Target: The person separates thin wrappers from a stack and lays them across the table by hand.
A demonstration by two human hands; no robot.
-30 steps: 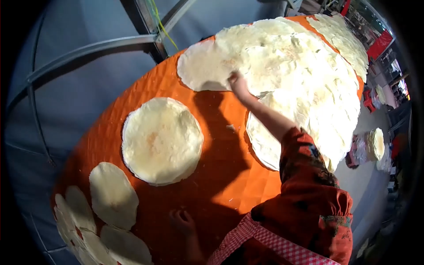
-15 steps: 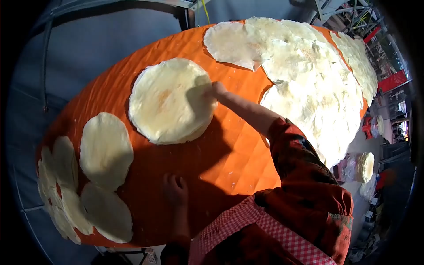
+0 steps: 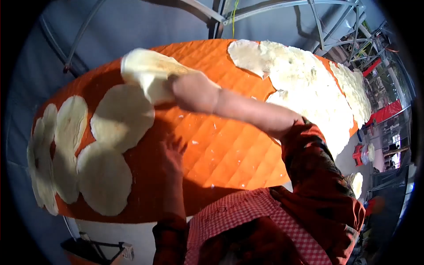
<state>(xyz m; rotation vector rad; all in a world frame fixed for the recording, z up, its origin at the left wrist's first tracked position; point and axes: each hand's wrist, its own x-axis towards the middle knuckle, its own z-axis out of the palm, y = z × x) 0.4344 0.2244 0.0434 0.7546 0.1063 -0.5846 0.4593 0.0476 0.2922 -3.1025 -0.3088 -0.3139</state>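
Note:
My right hand [image 3: 194,92] is closed on a large, thin, pale flatbread [image 3: 152,70] with a browned patch, raised and folding over at the upper left. Motion blurs the hand and the bread, and I cannot tell whether it is one sheet or several. Under it and to the left, another round flatbread [image 3: 123,117] lies flat on the orange quilted cloth [image 3: 221,150]. My left hand [image 3: 173,152], in shadow, hovers near the cloth with fingers spread and nothing in it. Close to it on the left is one more flatbread [image 3: 104,179].
Several flatbreads [image 3: 70,121] lie along the left end of the cloth. A broad layer of overlapping flatbreads [image 3: 304,84] covers the right side. Metal frame bars [image 3: 269,11] run behind the table. A red stool [image 3: 357,154] stands on the floor at far right.
My right hand has lifted the flatbread off the cloth and swung it left, leaving orange cloth where it lay. My left hand's fingers have spread. The camera view has shifted.

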